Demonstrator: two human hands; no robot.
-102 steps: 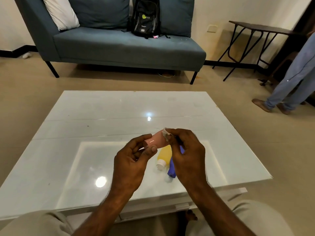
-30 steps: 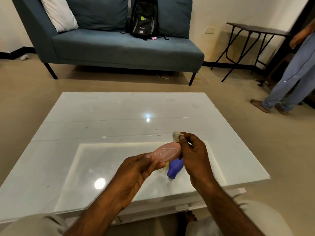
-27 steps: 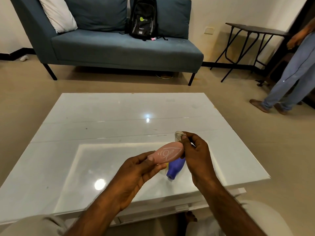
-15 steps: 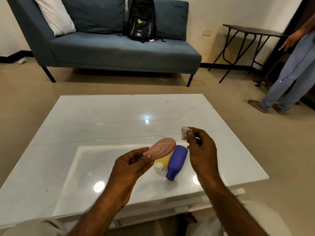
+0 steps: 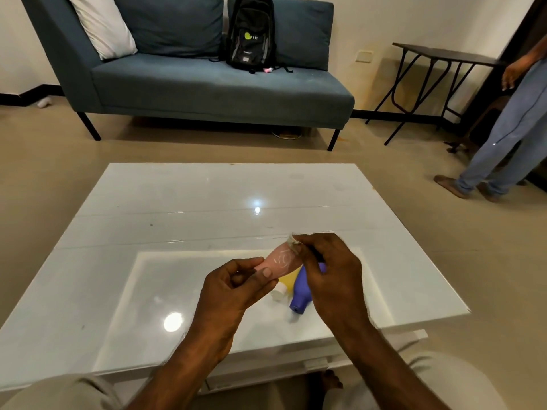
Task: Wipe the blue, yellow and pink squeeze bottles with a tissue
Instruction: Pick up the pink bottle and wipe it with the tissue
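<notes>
My left hand (image 5: 236,287) holds the pink squeeze bottle (image 5: 279,261) by its cap end, above the white glass table (image 5: 183,220). My right hand (image 5: 328,273) pinches a small crumpled tissue (image 5: 293,241) against the pink bottle's far end. Under my hands the blue bottle (image 5: 302,294) lies on the table with its neck toward me. The yellow bottle (image 5: 286,281) lies just left of it, mostly hidden, its white cap (image 5: 278,292) showing.
A blue sofa (image 5: 213,90) with a black backpack (image 5: 251,34) stands beyond the table. A dark folding table (image 5: 444,54) is at the back right. Another person's legs (image 5: 503,143) stand on the floor at the right.
My right hand, apart from the bottle half a second ago, has come back left and pressed the tissue onto the pink bottle's far end. The blue and yellow bottles have not moved.
</notes>
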